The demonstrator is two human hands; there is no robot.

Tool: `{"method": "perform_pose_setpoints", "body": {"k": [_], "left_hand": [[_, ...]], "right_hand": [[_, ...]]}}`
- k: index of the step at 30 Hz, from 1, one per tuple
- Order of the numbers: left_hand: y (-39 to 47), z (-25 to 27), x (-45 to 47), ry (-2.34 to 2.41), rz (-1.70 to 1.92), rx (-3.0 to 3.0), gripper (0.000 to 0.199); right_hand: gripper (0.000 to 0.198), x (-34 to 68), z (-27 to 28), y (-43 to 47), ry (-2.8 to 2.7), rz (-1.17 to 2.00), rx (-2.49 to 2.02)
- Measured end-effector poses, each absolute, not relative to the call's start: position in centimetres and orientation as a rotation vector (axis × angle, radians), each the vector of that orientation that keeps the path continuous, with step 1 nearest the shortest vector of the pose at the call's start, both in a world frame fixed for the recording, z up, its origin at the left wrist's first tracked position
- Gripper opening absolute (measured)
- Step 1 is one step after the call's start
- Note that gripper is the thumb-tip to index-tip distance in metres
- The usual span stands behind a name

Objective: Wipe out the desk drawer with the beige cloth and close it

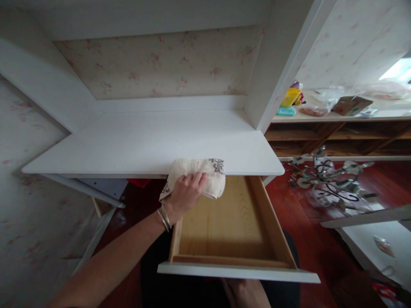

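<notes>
The pale cloth (214, 180) lies at the back of the pulled-out drawer (221, 226), toward its left side, draped over the edge above and overhanging the drawer's interior. The work looks under way: the drawer is already open and the cloth is in place against the edge, but how much of the edge or the wood has been gone over, and how much is left, cannot be told. The cloth is directly beneath the left hand (185, 193), touching it; that hand is partly closed, its fingers bent together over the fabric and apparently holding it, with bracelets (165, 218) at the wrist, left of the drawer. The right hand (245, 292) is below the drawer's front panel (237, 272); its fingers are hidden, so its grip cannot be told. Behind the drawer spreads the white surface (138, 141). Well off to the drawer's right, a chandelier (341, 185) lies on the red floor (297, 205).
</notes>
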State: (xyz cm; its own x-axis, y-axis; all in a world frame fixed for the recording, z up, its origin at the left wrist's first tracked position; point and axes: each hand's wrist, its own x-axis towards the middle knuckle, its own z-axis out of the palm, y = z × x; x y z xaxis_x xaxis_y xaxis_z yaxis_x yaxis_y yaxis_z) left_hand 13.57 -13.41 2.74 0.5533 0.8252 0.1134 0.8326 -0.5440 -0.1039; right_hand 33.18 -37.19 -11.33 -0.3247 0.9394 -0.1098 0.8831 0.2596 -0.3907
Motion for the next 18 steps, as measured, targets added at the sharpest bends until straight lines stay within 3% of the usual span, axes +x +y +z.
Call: {"method": "perform_pose_setpoints", "body": {"k": [8,18], "left_hand": [[-15.7,-6.3,17.4,-1.560,0.265,-2.678,0.060],[-11.2,-9.9,17.9,-1.739,0.254,-2.818,0.072]], "right_hand": [[0.028,33.0,-10.9,-37.2,-2.356,0.592,-1.764],[0.026,32.8,-10.6,-37.4,-2.313,0.562,-1.804]]}}
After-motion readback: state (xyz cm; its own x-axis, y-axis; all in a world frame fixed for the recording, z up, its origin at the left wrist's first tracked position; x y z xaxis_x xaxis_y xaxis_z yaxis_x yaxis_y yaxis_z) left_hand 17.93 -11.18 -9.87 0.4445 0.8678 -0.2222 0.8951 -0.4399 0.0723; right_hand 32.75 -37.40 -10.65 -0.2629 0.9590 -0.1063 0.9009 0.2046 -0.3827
